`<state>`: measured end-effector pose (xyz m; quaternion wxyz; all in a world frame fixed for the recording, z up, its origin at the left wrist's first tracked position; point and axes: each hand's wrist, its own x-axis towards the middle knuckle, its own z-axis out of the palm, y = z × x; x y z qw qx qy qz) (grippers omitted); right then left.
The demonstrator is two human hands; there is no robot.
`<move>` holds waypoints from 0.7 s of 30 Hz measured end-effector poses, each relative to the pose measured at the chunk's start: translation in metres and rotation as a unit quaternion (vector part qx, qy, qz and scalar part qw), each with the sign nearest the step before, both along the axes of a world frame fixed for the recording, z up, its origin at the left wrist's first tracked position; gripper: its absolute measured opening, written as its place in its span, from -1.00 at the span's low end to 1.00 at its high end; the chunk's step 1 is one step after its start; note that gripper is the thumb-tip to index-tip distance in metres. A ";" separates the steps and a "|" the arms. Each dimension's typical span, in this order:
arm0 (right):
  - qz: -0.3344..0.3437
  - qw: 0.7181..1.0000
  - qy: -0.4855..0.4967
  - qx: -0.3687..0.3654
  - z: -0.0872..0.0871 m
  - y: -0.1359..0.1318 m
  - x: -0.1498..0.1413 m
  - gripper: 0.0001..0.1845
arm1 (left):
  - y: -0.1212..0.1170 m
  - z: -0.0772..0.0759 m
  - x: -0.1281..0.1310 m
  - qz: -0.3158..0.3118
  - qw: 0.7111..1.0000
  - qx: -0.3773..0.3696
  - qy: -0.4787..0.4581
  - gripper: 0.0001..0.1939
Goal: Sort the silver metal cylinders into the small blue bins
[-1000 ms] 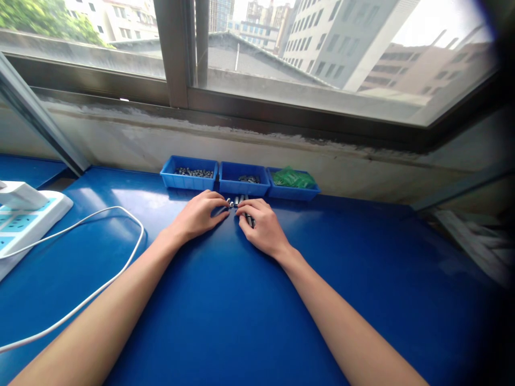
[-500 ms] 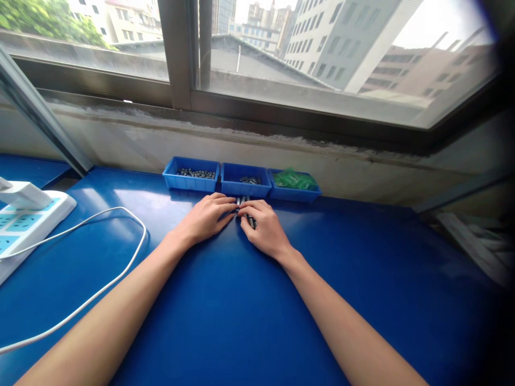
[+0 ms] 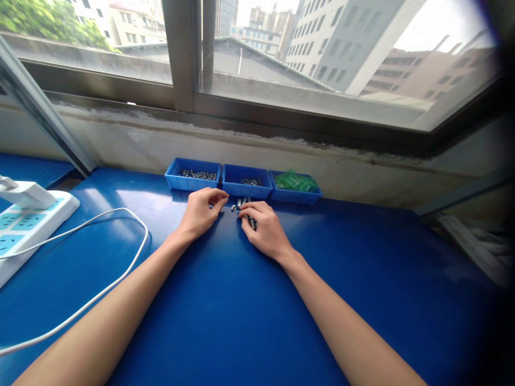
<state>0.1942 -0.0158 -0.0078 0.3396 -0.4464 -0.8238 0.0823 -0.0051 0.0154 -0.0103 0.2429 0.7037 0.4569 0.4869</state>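
Note:
My left hand (image 3: 201, 214) is just above the blue table, thumb and fingertips brought together in a pinch. Whatever it may hold is too small to make out. Right of its fingertips a small shiny metal piece (image 3: 233, 207) lies apart on the table. My right hand (image 3: 265, 228) curls over a group of small cylindrical metal pieces (image 3: 240, 203), fingers bent around them. Some of these stick out past its fingertips, and darker ones show between thumb and fingers; the palm hides the rest.
Three blue bins line the wall: the left bin (image 3: 191, 184) has small metal parts, the middle bin (image 3: 245, 190) metal pieces, the right bin (image 3: 295, 197) a green plastic bag (image 3: 295, 181). A white power strip (image 3: 60, 212) and a looping white cable (image 3: 139, 252) lie left.
My left hand has drawn back left, away from the metal pieces, its fingers closing to a pinch. A small metal piece now shows between the hands. My right hand stays in place.

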 end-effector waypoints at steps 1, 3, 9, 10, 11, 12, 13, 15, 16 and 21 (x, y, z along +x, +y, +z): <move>0.001 1.000 0.001 -0.001 0.000 0.000 0.000 -0.81 | 0.000 0.002 0.001 0.007 0.998 -0.035 -0.048 -0.77; 0.000 1.000 0.001 -0.001 0.000 0.000 0.000 -0.81 | 0.000 0.006 0.001 0.013 0.983 -0.112 -0.145 -0.69; 0.001 1.000 -0.002 -0.003 -0.002 0.001 0.000 -0.81 | 0.002 0.015 -0.003 -0.013 0.902 -0.244 -0.357 -0.61; 0.000 1.000 -0.002 -0.002 -0.002 0.001 0.000 -0.81 | 0.002 0.015 -0.004 -0.016 0.895 -0.251 -0.368 -0.61; -0.001 1.000 -0.002 -0.002 -0.001 0.001 0.000 -0.81 | 0.002 0.014 -0.004 -0.015 0.891 -0.255 -0.376 -0.60; -0.001 1.000 -0.002 -0.001 -0.001 0.001 0.000 -0.81 | 0.002 0.014 -0.005 -0.012 0.888 -0.257 -0.382 -0.60; -0.002 1.000 -0.002 0.000 -0.001 0.001 0.000 -0.81 | 0.002 0.013 -0.005 -0.009 0.885 -0.257 -0.389 -0.61; -0.001 1.000 -0.002 0.001 0.000 0.001 0.000 -0.81 | 0.002 0.012 -0.006 -0.004 0.878 -0.258 -0.403 -0.62; -0.001 1.000 -0.002 0.001 0.000 0.001 0.000 -0.81 | 0.002 0.012 -0.006 -0.003 0.875 -0.259 -0.409 -0.62; -0.001 1.000 -0.005 -0.004 0.000 0.001 0.000 -0.81 | 0.001 0.014 -0.007 -0.003 0.866 -0.261 -0.427 -0.64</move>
